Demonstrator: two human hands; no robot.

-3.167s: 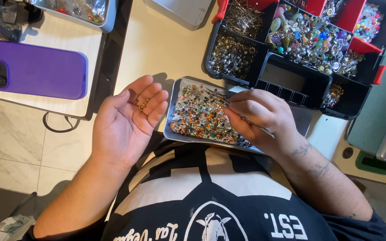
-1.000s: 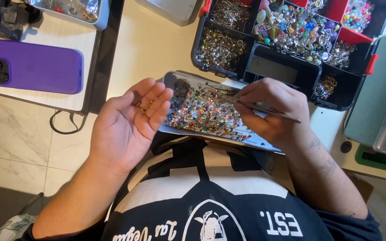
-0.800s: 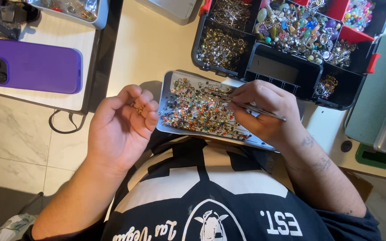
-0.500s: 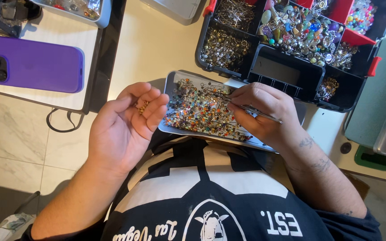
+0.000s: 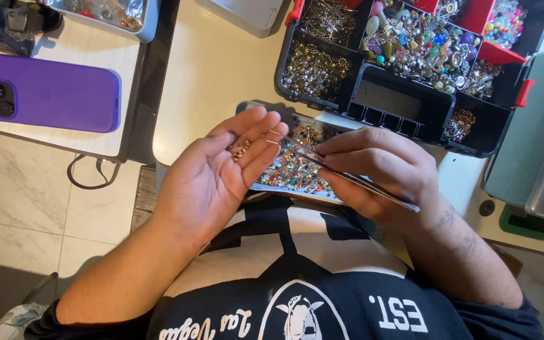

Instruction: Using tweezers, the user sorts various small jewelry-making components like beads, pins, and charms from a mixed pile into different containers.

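Lying palm up and spread wide, the left hand (image 5: 212, 176) cradles a few small golden beads (image 5: 240, 150) at the base of its fingers, just over the near left corner of a shallow metal tray (image 5: 297, 173). The tray, filled with many-coloured beads, sits on the cream tabletop (image 5: 221, 69) close to the person's chest. Over the tray's right half, the right hand (image 5: 379, 173) is curled narrow, its fingers pinched around slim metal tweezers (image 5: 347, 176). The tweezer tips reach across the tray toward the left fingertips, beside a thin bent pin (image 5: 273, 141); whether they touch it cannot be told. Beyond the tray stands a black compartment organiser (image 5: 404, 101) holding metal findings and mixed beads. Far left of the tray, a phone in a purple case (image 5: 48, 91) lies face down.
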